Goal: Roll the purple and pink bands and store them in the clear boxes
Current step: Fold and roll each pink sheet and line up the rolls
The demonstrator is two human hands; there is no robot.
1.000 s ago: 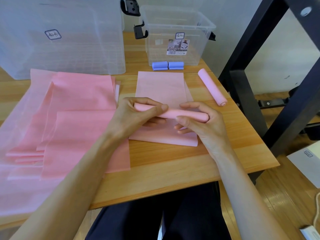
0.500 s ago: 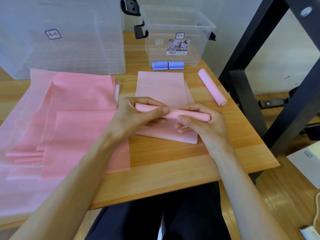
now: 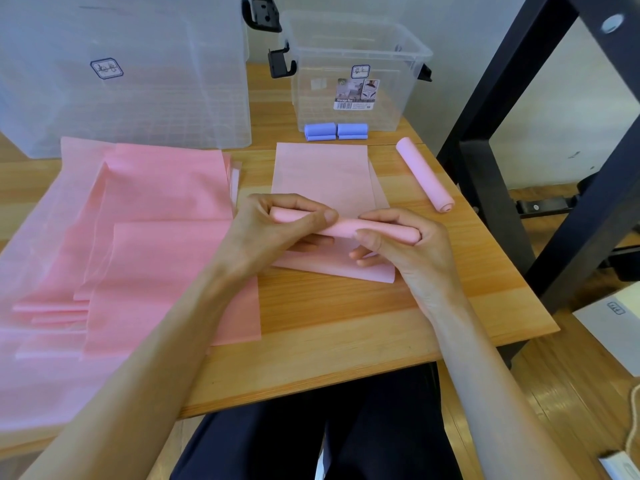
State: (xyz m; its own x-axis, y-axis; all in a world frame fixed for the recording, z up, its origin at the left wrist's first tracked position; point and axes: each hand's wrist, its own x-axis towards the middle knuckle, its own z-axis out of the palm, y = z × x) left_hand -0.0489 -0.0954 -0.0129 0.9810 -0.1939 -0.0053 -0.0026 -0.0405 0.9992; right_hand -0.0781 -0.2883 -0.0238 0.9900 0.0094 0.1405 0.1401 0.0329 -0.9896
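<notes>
1. The left hand is curled over the left end of a partly rolled pink band; the thumb is laid along the top of the roll, the fingers tucked beneath it.
2. The right hand is curled round the right end of the same roll, thumb on the near side, fingertips seen under it.
3. The roll is held crosswise, just above the flat, unrolled part of the band, which is spread on the wooden table and runs away from the person; its near edge is seen below the hands.
4. A finished pink roll is laid on the table to the right of the flat band, apart from it, its spiral end turned toward the person.
5. Two folded purple bands are set side by side, touching, just beyond the far edge of the flat band and against the front of the small clear box.
6. A loose stack of flat pink bands is spread over the left half of the table, under the left forearm.
7. A large clear box is stood behind that stack, left of the small one.
8. A black metal frame is seen to the right of the table.
</notes>
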